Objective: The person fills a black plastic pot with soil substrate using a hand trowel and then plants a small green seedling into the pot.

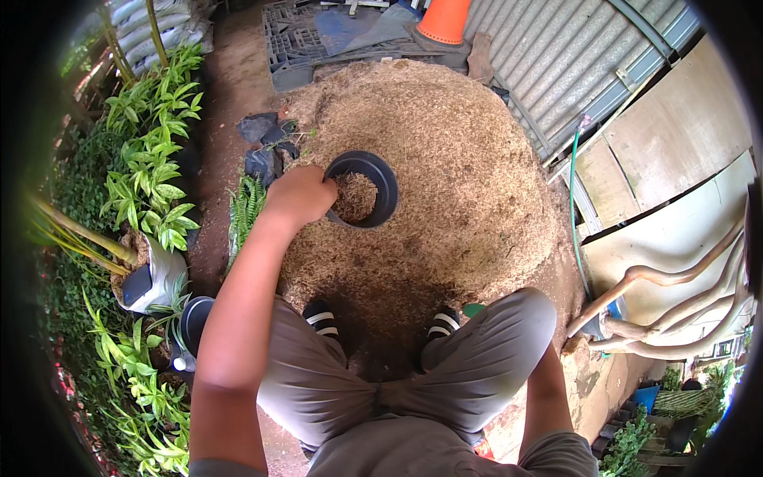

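My left hand point(303, 194) grips the left rim of a black plastic plant pot point(388, 194). Some brown shredded fibre lies inside the pot. Below and around it spreads a broad heap of the same light brown fibrous material point(465, 167). My right arm hangs down beside my right knee, and the right hand is out of view behind the leg. Small black plastic bags point(262, 164) and a fern point(245, 203) are on the ground just left of the heap.
Potted leafy plants point(158, 173) line the left side. An orange cone point(444, 21) and black plastic pallets point(286, 47) are beyond the heap. Corrugated sheeting point(536, 65), a green hose point(573, 208) and bent wooden branches point(667, 277) stand at the right.
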Motion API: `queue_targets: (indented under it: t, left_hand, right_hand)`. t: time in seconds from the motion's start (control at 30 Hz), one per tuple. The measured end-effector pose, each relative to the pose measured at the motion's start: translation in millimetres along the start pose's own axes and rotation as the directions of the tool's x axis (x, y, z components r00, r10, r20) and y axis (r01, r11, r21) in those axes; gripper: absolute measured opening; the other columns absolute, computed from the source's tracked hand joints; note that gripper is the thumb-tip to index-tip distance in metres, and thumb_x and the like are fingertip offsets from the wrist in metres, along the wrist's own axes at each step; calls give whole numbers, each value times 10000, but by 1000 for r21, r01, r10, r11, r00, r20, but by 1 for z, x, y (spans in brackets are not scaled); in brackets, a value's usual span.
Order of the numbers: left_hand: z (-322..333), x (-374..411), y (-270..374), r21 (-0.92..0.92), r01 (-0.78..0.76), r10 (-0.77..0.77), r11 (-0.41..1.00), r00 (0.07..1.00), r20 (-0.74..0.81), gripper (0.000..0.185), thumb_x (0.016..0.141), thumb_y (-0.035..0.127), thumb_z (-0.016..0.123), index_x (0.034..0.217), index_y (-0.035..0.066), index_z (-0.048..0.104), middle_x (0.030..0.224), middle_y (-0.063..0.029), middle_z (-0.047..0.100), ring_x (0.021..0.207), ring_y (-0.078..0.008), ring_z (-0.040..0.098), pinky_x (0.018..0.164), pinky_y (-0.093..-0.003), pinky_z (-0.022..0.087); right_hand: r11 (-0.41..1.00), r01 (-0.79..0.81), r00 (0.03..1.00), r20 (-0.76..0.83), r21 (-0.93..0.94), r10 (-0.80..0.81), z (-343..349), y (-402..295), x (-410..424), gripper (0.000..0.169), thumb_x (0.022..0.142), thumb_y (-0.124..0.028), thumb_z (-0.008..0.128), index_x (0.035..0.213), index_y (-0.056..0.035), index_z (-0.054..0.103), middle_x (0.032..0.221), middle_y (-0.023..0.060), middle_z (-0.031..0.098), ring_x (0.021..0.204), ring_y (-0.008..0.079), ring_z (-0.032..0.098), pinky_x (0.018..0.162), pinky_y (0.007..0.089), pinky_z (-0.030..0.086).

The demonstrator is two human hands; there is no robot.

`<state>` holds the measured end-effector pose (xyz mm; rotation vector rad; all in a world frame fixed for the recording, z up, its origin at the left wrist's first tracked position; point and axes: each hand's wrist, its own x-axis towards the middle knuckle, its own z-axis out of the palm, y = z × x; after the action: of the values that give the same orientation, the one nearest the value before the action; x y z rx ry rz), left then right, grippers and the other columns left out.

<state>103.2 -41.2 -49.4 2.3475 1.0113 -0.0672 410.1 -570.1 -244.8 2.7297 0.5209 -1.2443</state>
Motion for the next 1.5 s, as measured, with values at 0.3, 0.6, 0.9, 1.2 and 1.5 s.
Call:
queue_targets:
  t: [0.3,0.6,0.9,1.2,1.5]
  left_hand:
    - [3,-1,12,24,25,-26,999,999,26,437,921,342,505,1099,1,713,1155,-233,690,1123,-407,641,1003,-469,486]
    - [13,7,22,84,16,-20,996,998,56,438,918,334,506,1115,-1,709,1181,-238,683,1144,-394,636,1016,-464,478]
    - [22,5,21,104,7,-12,995,999,51,437,916,328,504,1111,-5,710,1173,-235,687,1139,-396,639,1017,-465,482]
    - [23,-4,23,147,-7,2,989,999,36,440,912,338,502,1116,12,716,1176,-226,689,1131,-393,645,1005,-467,492]
    - [23,5,7,127,-37,49,991,995,-92,395,909,320,513,1018,-5,708,972,-209,709,963,-366,689,892,-450,514]
  right_hand:
    - [999,-12,1000,1,35,12,3,-18,-2,487,928,-444,663,1076,14,735,852,157,730,669,175,648,560,360,515]
    - [996,25,1000,-19,84,-24,-1,-24,-5,480,924,-442,665,1082,6,737,849,148,727,670,172,644,560,360,511]
    - [996,46,999,-20,77,-45,-10,-33,-6,474,921,-439,667,1089,-2,738,846,139,723,671,170,641,560,360,508]
    - [997,75,997,-4,20,-75,12,-41,15,468,918,-437,670,1096,-10,739,842,130,720,672,167,637,560,359,505]
    - [910,352,925,-229,221,-302,-35,-24,-3,462,914,-434,672,1102,-18,741,839,121,717,673,164,633,560,359,502]
